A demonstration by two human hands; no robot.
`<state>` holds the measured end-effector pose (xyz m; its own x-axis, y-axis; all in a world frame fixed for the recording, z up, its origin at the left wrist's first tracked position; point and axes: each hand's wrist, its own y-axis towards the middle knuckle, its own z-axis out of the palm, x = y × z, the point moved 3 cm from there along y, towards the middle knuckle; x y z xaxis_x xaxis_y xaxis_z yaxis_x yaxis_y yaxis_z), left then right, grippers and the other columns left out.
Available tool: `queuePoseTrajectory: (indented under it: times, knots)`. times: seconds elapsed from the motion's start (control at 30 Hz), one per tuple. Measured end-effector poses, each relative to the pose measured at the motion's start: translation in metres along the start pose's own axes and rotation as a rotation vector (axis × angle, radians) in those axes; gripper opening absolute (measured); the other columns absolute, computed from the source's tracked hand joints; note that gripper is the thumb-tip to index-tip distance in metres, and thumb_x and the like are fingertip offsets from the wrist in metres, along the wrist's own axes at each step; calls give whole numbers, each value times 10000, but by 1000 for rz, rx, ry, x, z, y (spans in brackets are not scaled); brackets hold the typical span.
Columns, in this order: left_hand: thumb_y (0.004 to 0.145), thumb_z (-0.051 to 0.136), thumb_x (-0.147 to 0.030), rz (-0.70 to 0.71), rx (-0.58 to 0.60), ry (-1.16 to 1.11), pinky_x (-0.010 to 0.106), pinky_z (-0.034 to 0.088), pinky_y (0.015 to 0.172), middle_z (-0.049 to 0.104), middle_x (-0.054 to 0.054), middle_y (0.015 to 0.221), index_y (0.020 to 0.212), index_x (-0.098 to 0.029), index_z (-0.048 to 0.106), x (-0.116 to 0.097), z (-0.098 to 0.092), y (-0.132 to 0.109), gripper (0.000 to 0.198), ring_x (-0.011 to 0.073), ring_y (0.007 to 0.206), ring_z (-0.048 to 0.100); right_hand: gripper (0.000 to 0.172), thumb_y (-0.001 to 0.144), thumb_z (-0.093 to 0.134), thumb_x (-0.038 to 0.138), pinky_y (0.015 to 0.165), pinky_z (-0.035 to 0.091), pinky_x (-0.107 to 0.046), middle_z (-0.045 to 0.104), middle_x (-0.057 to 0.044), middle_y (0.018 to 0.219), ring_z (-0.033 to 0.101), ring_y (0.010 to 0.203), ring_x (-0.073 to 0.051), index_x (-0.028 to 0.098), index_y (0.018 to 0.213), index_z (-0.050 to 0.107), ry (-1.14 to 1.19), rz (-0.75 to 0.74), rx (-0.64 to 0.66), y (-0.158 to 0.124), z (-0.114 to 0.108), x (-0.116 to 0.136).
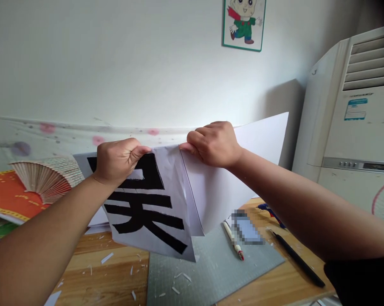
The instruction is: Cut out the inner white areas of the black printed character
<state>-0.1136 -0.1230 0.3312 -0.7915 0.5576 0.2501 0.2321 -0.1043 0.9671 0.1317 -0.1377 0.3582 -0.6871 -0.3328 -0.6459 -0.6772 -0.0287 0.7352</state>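
Note:
A sheet of white paper with a bold black character (141,206) hangs tilted above the table. My left hand (118,159) is closed on its top edge, thumb toward the right. My right hand (213,144) grips the top of blank white paper (258,148) directly beside it, fist closed and thumb toward the left. The blank paper bows and extends up to the right. Whether it is joined to the printed paper, I cannot tell. Both hands are at about the same height, a short gap apart, and hide parts of the top edges.
Below lies a grey-green cutting mat (176,280) on the wooden table (112,272), with paper scraps around. A pale pen (233,242), a blurred phone-like object (249,228), a black craft knife (298,259) and a blue tool (271,213) lie rightward. A folding fan (47,180) stands left.

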Motion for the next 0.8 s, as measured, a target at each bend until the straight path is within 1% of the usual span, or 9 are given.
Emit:
queuePoseTrajectory:
  times: [0.1,0.17,0.3,0.43,0.53,0.6,0.7,0.8]
  knots:
    - [918,466,-716,13,13,-15,250,244,438,375,-58,390,474,-203,516,1,0,-4,679,80,394,319,668,1054,143,582,556,192,-316,509,-14,579,335,523,-132,185,738,577,11,-24,-3,3,3,0]
    - [925,467,-703,9,23,-42,248,260,444,384,-58,402,490,-204,518,1,-2,-4,664,81,404,331,681,1050,128,597,562,201,-316,514,-16,590,351,529,-136,187,759,587,33,-47,-14,6,2,2]
    - [918,426,-741,-25,48,-125,250,286,448,400,-52,428,518,-204,524,-2,-5,-3,677,84,422,360,725,1038,57,617,560,215,-320,487,-15,587,379,530,-144,192,774,581,122,-84,-29,11,0,8]
    - [928,377,-749,-100,32,-227,265,306,450,404,-42,456,529,-208,489,-7,3,-6,682,97,448,371,753,1034,-29,590,538,218,-314,427,4,561,371,513,-141,196,786,562,305,-94,-56,16,2,16]
    - [943,359,-734,-146,22,-301,277,335,455,436,-30,491,555,-213,486,-12,11,-7,661,110,468,407,735,1035,-24,591,538,255,-295,437,11,583,396,526,-133,193,844,564,473,-106,-61,21,-1,21]
    - [943,360,-731,-179,18,-341,286,343,454,433,-29,500,564,-219,477,-13,14,-7,648,120,475,412,720,1036,-1,602,554,288,-286,459,7,609,428,551,-132,186,913,575,559,-137,-43,25,-5,24]
    - [918,392,-748,-240,26,-392,301,327,449,402,-33,500,556,-229,454,-13,16,-6,637,130,477,388,691,1043,32,601,572,312,-279,477,4,631,452,574,-131,182,974,578,615,-169,-1,28,-10,24]
    - [924,386,-740,-249,53,-363,301,322,454,388,-35,503,554,-234,445,-10,16,-7,629,133,479,384,685,1038,48,618,550,291,-278,455,14,605,421,537,-124,192,898,565,579,-160,8,29,-5,21]
